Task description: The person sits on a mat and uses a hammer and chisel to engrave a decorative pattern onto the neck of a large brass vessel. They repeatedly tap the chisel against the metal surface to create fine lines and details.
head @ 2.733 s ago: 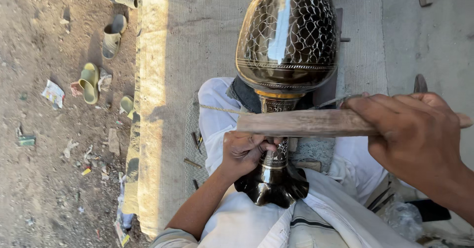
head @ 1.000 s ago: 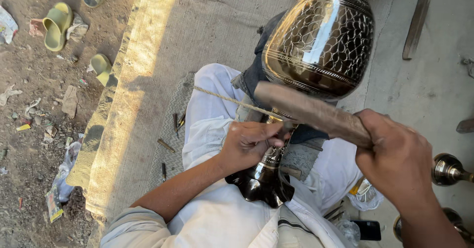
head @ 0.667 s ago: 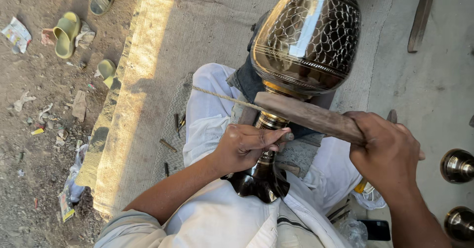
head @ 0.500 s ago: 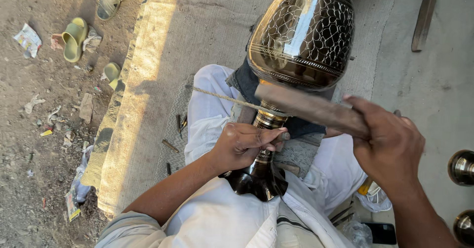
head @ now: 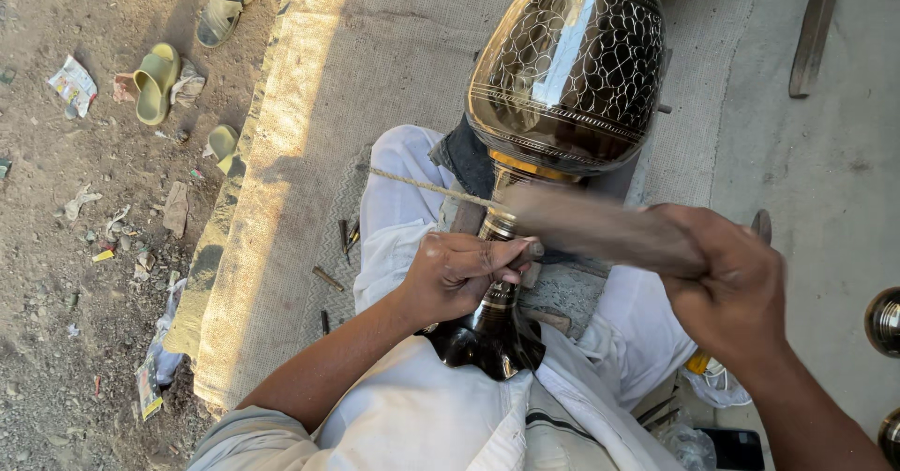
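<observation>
A person in white clothes sits on a woven mat [head: 394, 49] laid over dusty ground, with a large dark metal vase [head: 567, 68], engraved in a net pattern, lying across the lap, its bulb away from the body and its flared foot towards it. The right hand [head: 731, 288] is closed around a flat wooden stick [head: 591, 227], blurred, over the vase's narrow stem. The left hand [head: 464, 269] pinches a small tool against that stem. Engraving or tapping the stem appears to be in hand; the next strike calls for a steady tool tip. Green sandals [head: 155, 77] lie on the dirt.
</observation>
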Available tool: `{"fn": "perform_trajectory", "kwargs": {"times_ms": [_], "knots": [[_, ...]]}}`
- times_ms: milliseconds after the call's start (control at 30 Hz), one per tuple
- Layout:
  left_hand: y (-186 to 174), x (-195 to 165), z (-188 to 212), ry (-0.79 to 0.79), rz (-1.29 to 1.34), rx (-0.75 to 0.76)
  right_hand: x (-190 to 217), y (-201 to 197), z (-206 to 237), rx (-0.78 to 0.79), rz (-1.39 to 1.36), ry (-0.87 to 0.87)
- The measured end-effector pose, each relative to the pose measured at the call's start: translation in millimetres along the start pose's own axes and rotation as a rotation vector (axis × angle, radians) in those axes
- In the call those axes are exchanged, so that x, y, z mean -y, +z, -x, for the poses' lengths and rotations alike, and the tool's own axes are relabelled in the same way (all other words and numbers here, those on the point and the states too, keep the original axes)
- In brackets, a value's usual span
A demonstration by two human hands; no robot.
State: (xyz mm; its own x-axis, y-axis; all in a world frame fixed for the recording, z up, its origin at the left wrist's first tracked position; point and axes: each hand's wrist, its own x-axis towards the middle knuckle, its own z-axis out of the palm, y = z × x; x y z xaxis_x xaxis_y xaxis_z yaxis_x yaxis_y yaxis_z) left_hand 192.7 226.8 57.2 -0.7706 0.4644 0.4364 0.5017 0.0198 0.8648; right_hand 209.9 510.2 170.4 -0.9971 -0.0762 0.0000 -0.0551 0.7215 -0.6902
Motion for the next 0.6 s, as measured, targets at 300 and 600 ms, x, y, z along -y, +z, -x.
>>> {"fn": "perform_trajectory", "kwargs": {"times_ms": [300,600], "knots": [[1,1,-2,0.044,0.051,-0.018,-12,3,6,-0.081,0.283,-0.15],[-1,-1,-3,-0.003,0.012,-0.018,-6,9,13,-0.099,0.202,-0.052]]}}
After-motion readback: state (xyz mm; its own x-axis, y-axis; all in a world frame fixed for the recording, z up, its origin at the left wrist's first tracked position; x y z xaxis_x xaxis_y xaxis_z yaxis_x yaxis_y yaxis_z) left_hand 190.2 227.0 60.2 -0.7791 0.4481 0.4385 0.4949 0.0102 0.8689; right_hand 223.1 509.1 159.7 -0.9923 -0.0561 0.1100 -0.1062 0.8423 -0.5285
